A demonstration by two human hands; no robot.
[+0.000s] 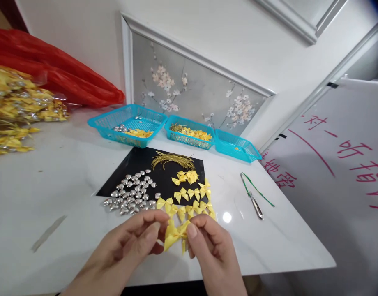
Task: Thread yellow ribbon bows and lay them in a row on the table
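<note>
A yellow ribbon bow (176, 232) is held up near the table's front edge, between my two hands. My right hand (212, 246) pinches its right side between thumb and fingertips. My left hand (132, 244) closes on the bow's left loop, its fingers curled behind the ribbon. Just beyond my hands lie more yellow bows (193, 193), in loose rows running from the black mat (115, 181) onto the tabletop. Left of them spreads a group of silver heart-shaped beads (135, 189). A bundle of gold ties (172, 159) rests at the mat's far side.
Three blue plastic baskets (98, 130) stand in a row behind the mat, with beads and yellow pieces inside. Small thread snips (256, 206) with a green cord lie at right. Bagged yellow decorations (25, 96) and a red bag (62, 65) sit at far left. A whiteboard (346, 123) stands on the right.
</note>
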